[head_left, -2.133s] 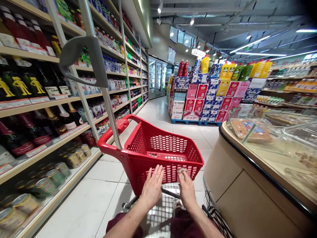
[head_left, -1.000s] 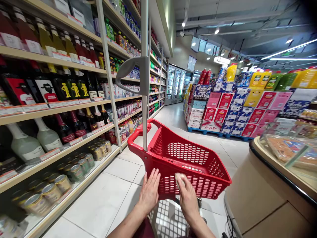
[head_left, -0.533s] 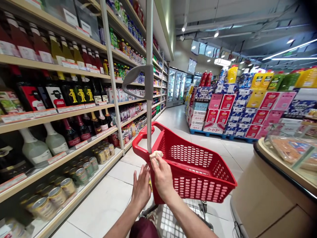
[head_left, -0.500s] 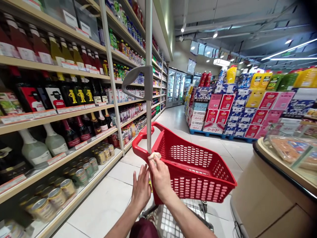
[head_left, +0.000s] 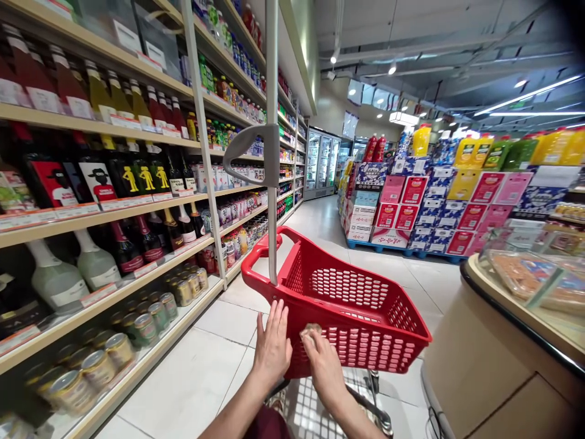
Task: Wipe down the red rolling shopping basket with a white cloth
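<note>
A red plastic shopping basket cart (head_left: 356, 305) with perforated sides stands directly in front of me. A grey pole (head_left: 273, 231) with a loop handle (head_left: 247, 155) rises at its left end. My left hand (head_left: 273, 344) rests against the cart's near left side, fingers stretched out, holding nothing. My right hand (head_left: 322, 360) is closed on a crumpled, light-coloured cloth (head_left: 311, 331), pressed to the near side wall where the holes begin. Most of the cloth is hidden under the fingers.
Shelves of bottles and cans (head_left: 114, 201) run along the left. Stacked drink cartons (head_left: 406, 210) stand on a blue pallet ahead. A rounded counter (head_left: 484, 341) with packed food is close on the right. Glass-door coolers (head_left: 320, 158) stand far back.
My right hand has slid the cloth from the cart's upper left rim down and right onto the side wall. My left hand has moved slightly up and right onto the side.
</note>
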`<state>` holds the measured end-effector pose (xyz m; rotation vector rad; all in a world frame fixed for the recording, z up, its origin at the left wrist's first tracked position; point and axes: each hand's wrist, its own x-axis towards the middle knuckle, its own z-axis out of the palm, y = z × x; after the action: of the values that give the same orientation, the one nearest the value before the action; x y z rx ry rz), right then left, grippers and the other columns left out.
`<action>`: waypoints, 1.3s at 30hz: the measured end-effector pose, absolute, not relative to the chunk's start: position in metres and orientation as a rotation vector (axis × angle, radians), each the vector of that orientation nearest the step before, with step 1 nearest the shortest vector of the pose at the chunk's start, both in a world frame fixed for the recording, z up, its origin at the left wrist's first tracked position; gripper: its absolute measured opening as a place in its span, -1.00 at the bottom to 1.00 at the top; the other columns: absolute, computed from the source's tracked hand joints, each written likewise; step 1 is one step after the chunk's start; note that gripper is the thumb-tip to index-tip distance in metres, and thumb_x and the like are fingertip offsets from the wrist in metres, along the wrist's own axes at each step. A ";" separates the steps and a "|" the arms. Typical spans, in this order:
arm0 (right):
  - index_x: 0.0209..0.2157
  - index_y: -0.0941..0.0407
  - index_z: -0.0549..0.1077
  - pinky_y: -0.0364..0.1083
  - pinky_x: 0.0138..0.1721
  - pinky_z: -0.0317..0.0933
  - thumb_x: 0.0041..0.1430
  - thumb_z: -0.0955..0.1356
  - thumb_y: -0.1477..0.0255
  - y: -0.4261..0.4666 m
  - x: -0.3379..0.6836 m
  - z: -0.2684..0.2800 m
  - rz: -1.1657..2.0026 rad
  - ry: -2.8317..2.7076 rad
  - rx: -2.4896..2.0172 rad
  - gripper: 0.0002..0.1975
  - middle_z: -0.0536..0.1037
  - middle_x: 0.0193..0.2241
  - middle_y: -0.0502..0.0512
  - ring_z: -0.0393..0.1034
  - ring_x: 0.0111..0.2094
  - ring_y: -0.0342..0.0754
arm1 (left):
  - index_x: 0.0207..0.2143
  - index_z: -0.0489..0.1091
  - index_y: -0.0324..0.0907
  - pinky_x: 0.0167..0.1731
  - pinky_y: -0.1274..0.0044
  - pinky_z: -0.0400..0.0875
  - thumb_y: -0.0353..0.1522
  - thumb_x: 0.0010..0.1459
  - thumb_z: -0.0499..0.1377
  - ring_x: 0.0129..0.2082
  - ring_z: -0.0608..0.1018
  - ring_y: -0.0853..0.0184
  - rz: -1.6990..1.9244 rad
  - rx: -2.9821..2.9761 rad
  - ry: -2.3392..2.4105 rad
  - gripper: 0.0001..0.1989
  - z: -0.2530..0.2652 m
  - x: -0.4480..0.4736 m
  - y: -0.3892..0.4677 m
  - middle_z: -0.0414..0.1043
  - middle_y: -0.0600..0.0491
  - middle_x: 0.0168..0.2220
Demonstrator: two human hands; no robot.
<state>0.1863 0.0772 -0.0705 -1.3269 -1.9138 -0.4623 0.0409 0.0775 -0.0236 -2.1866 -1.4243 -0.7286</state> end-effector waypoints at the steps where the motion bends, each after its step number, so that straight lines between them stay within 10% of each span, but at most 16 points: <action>1: 0.02 0.03 0.28 -0.09 -0.19 0.19 0.10 0.11 0.64 0.077 0.192 -0.073 -0.466 -1.895 -1.319 -0.53 0.37 -0.07 0.14 0.26 -0.09 -0.04 | 0.19 -0.19 -0.32 0.12 0.18 -0.12 -0.56 -0.05 -0.07 0.20 -0.01 0.19 -0.725 -2.204 -1.410 -0.30 -0.026 0.045 0.078 -0.05 -0.16 0.20; 39: -0.11 0.01 0.39 -0.07 -0.24 0.19 0.10 0.11 0.60 0.053 0.327 -0.122 -0.600 -1.657 -1.650 -0.59 0.37 -0.14 0.15 0.26 -0.13 -0.02 | 0.16 -0.06 -0.27 0.13 0.17 -0.19 -0.53 -0.04 -0.06 0.23 -0.15 0.21 -0.532 -2.611 -1.008 -0.36 -0.051 0.170 0.082 -0.15 -0.06 0.23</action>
<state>0.3269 0.0527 -0.1219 -1.6504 -1.6570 -0.5998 0.1700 0.0819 -0.0510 -2.6114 -1.0080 -0.5321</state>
